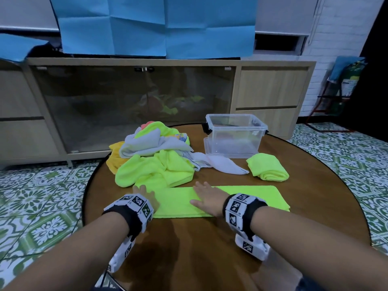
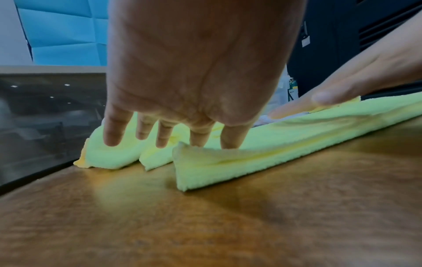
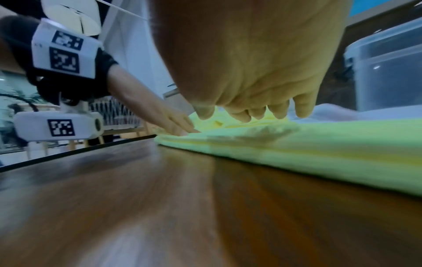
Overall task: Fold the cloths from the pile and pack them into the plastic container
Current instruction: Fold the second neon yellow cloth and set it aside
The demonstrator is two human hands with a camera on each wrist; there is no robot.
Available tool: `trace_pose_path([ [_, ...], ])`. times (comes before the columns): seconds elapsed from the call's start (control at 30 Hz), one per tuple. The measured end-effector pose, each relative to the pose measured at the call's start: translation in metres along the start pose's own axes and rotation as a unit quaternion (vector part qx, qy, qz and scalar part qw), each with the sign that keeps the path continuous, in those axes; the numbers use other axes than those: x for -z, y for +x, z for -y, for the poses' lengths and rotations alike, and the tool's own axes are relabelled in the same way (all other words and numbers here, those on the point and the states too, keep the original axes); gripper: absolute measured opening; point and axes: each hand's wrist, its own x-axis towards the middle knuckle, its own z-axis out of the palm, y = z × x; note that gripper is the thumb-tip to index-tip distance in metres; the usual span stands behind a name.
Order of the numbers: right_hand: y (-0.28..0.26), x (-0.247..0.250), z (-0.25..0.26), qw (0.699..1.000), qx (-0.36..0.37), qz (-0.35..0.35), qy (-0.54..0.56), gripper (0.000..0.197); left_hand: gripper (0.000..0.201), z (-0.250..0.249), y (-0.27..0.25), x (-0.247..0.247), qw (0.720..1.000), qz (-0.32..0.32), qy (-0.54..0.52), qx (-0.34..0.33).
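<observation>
A neon-green cloth (image 1: 247, 198) lies folded into a long strip across the near middle of the round wooden table (image 1: 189, 259). My left hand (image 1: 147, 196) presses flat on the strip's left end (image 2: 205, 166), fingers straight. My right hand (image 1: 206, 196) lies flat on the strip's middle (image 3: 319, 144), fingers spread. Behind the strip sits the pile of cloths (image 1: 153, 154), green, grey, white and yellow. A folded green cloth (image 1: 266, 168) lies in front of the clear plastic container (image 1: 235, 136), which stands open at the back right.
A white cloth (image 1: 222, 164) trails from the pile toward the container. A low wooden cabinet with glass doors (image 1: 136, 106) stands behind the table. Patterned green floor tiles (image 1: 42, 196) surround the table's edge.
</observation>
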Motion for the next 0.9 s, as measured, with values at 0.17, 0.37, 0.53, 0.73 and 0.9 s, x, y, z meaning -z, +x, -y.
trace_pose_path([
  [0.17,0.022,-0.013,0.024,0.998,0.032,0.04,-0.035,0.066,0.061,0.006,0.005,-0.009,0.999,0.026,0.039,-0.01],
  [0.37,0.006,-0.017,-0.024,0.997,-0.055,0.052,-0.004,0.069,0.061,0.009,0.001,-0.014,0.999,0.028,0.006,-0.03],
  [0.53,-0.024,-0.023,-0.078,0.986,-0.151,0.066,0.031,0.07,0.059,0.006,0.002,-0.02,0.999,0.015,-0.025,-0.02],
  [0.73,-0.047,-0.029,-0.119,0.963,-0.252,0.066,0.072,0.071,0.046,-0.01,-0.013,-0.007,0.998,-0.027,-0.058,-0.024],
  [0.9,-0.052,-0.031,-0.128,0.958,-0.266,0.065,0.079,0.071,0.046,-0.002,-0.003,0.001,0.967,-0.004,-0.252,-0.039],
])
